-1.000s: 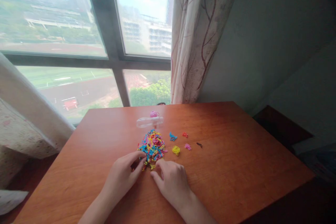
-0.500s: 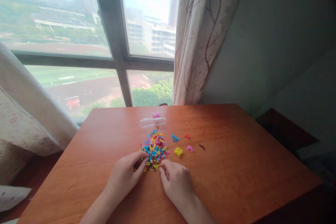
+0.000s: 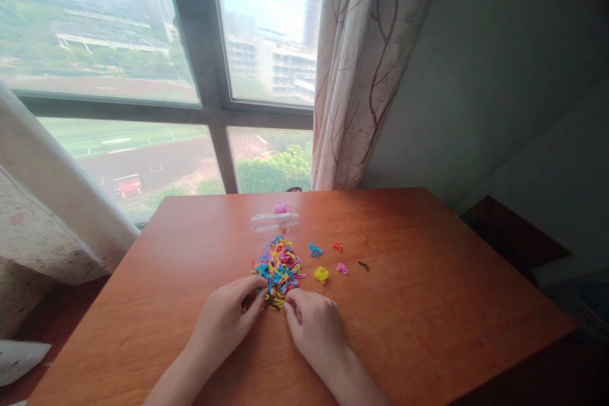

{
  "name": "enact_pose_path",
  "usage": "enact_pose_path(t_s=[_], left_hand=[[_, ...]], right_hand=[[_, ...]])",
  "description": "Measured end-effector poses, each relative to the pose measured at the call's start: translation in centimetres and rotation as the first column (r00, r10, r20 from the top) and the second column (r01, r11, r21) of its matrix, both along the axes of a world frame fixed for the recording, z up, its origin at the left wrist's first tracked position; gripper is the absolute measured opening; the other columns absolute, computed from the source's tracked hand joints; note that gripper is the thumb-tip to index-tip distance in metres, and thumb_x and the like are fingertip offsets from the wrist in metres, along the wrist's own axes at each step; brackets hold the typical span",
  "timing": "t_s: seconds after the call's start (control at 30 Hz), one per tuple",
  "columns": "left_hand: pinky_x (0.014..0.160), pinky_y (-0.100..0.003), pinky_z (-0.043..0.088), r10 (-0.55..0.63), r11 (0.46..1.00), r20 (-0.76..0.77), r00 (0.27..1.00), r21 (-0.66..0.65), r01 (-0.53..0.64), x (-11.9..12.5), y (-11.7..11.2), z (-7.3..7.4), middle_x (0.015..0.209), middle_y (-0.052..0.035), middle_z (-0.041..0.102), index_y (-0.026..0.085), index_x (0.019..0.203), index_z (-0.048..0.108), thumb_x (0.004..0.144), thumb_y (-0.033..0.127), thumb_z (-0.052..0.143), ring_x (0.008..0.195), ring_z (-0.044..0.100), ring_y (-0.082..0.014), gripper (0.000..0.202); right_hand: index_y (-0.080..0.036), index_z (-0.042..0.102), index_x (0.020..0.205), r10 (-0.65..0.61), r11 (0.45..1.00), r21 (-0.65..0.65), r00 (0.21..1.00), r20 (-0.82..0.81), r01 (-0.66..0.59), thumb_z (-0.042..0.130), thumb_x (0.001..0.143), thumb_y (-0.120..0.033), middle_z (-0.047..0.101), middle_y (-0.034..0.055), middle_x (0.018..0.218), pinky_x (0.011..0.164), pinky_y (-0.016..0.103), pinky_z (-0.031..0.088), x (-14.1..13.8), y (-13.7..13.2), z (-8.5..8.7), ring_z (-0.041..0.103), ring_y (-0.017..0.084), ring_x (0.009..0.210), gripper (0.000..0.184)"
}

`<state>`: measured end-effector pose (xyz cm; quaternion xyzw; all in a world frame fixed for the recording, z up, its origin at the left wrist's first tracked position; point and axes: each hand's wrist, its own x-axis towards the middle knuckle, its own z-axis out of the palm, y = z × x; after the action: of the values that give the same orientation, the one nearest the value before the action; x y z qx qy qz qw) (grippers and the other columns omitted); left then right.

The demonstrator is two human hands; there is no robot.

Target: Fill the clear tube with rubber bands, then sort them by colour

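A heap of small coloured rubber bands (image 3: 278, 266) lies on the wooden table, mixed blue, yellow, pink, red and black. At the heap's near left edge is my left hand (image 3: 231, 314), its thumb and forefinger closed together against the bands. My right hand (image 3: 316, 320) rests at the near right edge, fingers curled and thumb drawn in to the forefinger. Whatever either set of fingertips holds is too small or hidden to make out. Sorted clusters lie to the right: blue bands (image 3: 315, 250), red bands (image 3: 337, 246), yellow bands (image 3: 321, 275), pink bands (image 3: 342, 269) and black bands (image 3: 363, 266).
Behind the heap lies a clear plastic bottle-like container (image 3: 273, 222), with a pink round object (image 3: 281, 208) just beyond it. The table (image 3: 428, 266) reaches to a window with curtains (image 3: 352, 76) at the back.
My right hand's fingertips have moved slightly closer to the near edge of the heap. My left hand stays almost still. The view has shifted a little.
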<state>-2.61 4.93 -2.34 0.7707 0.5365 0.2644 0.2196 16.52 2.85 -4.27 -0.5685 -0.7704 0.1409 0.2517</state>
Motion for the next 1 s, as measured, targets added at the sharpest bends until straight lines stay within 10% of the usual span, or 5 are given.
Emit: enact_pose_path(t_s=[0.5,0.73,1.0], left_hand=[[0.056,-0.020,0.042,-0.001,1.000,-0.014,1.000,0.019,0.001,0.1,-0.1,0.7,0.068,0.0013,0.067,0.021,0.087,0.065,0.092,0.029,0.047,0.057,0.057,-0.0128,0.021],[0.056,-0.021,0.041,-0.002,0.999,-0.035,0.999,0.032,0.003,0.0,0.0,0.3,0.067,0.0016,0.066,0.021,0.087,0.065,0.092,0.029,0.047,0.057,0.058,-0.0128,0.020],[0.056,-0.020,0.042,0.006,0.999,-0.034,0.999,0.049,-0.004,-0.1,0.0,0.3,0.069,0.0009,0.068,0.021,0.086,0.065,0.092,0.029,0.047,0.057,0.059,-0.0129,0.021]], right_hand=[[-0.021,0.064,0.079,-0.080,0.996,-0.064,0.940,-0.332,0.062,0.052,0.090,-0.027,0.049,-0.0050,0.055,0.053,0.022,0.030,3.3,0.3,-0.6,0.047,0.011,0.050,0.017],[-0.020,0.064,0.078,-0.338,0.934,0.013,0.896,-0.287,0.357,0.053,0.091,-0.034,0.050,-0.0040,0.052,0.054,0.023,0.030,5.3,1.4,-1.3,0.047,0.013,0.049,0.022],[-0.021,0.065,0.077,-0.331,0.937,0.046,0.920,-0.208,0.348,0.053,0.091,-0.034,0.053,-0.0037,0.050,0.052,0.023,0.028,5.1,1.5,-1.1,0.050,0.013,0.048,0.022]])
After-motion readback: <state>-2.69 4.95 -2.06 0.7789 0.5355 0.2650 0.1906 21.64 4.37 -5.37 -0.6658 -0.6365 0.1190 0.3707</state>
